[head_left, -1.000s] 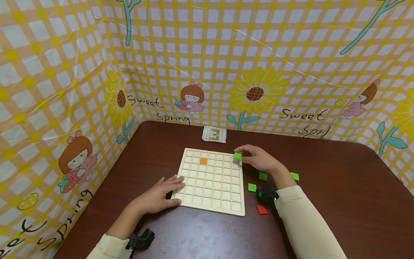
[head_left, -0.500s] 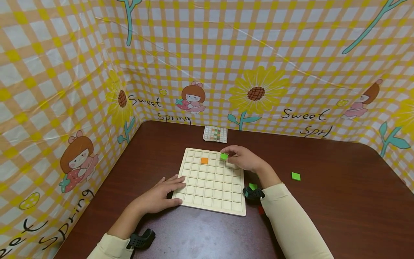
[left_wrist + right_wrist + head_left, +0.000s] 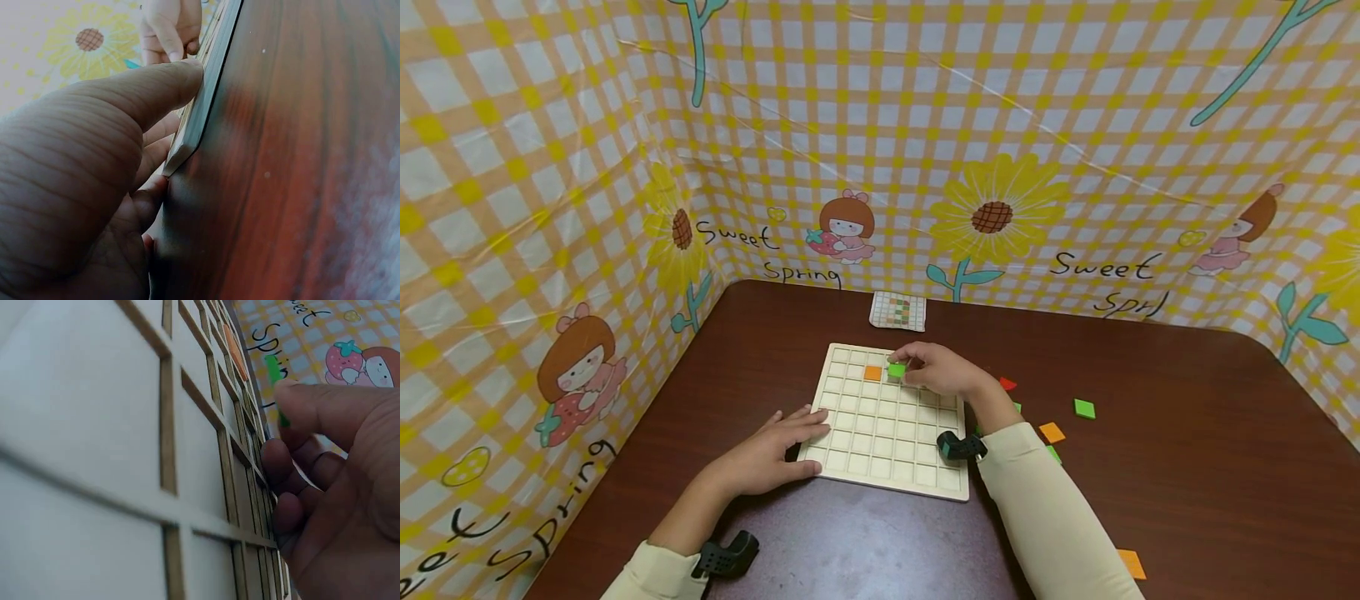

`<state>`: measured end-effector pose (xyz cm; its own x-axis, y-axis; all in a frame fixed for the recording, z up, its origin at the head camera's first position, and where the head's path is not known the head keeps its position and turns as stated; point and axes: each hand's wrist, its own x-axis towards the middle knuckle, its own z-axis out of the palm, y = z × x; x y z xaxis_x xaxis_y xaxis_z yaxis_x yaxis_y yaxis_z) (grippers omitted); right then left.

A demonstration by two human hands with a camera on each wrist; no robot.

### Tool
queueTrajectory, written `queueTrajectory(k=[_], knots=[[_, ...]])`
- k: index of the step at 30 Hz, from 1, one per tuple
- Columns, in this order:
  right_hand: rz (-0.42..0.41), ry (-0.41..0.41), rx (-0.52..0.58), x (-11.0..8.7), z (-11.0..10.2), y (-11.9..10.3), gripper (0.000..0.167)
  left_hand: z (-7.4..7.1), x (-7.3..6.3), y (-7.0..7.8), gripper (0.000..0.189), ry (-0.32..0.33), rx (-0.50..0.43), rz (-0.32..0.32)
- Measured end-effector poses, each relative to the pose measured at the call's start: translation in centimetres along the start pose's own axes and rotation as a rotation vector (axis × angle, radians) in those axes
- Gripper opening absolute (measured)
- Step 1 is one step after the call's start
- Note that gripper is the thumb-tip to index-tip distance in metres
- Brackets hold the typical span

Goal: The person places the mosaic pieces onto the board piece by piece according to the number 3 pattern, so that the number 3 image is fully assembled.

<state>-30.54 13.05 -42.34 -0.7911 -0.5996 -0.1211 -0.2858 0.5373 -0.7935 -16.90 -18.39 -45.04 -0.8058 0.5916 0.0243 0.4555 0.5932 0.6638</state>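
Note:
A pale wooden grid board lies on the dark table, with one orange square tile set in a cell of its second row. My right hand pinches a green square tile between thumb and fingers, just over the board, a short way right of the orange one. In the right wrist view the green tile shows edge-on at the thumb tip. My left hand rests on the board's left edge with its fingers extended; the left wrist view has its thumb against the board's side.
Right of the board lie loose pieces: a green tile, an orange tile, a red piece and others partly behind the right sleeve. A small card with a coloured grid pattern lies behind the board. Checked cloth surrounds the table.
My right hand has carried the green tile leftward from the board's right edge to near the orange tile. More loose pieces show beside the right arm. My left hand stays put.

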Motion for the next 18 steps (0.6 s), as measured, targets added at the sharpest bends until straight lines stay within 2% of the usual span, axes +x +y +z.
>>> queueTrajectory(k=[10, 18], knots=[[0.026, -0.013, -0.046, 0.7, 0.7, -0.4, 0.033, -0.2, -0.2, 0.1, 0.058, 0.009, 0.001, 0.006], [0.037, 0.010, -0.078, 0.6, 1.2, -0.8, 0.034, 0.0, 0.0, 0.1, 0.058, 0.007, 0.014, 0.010]])
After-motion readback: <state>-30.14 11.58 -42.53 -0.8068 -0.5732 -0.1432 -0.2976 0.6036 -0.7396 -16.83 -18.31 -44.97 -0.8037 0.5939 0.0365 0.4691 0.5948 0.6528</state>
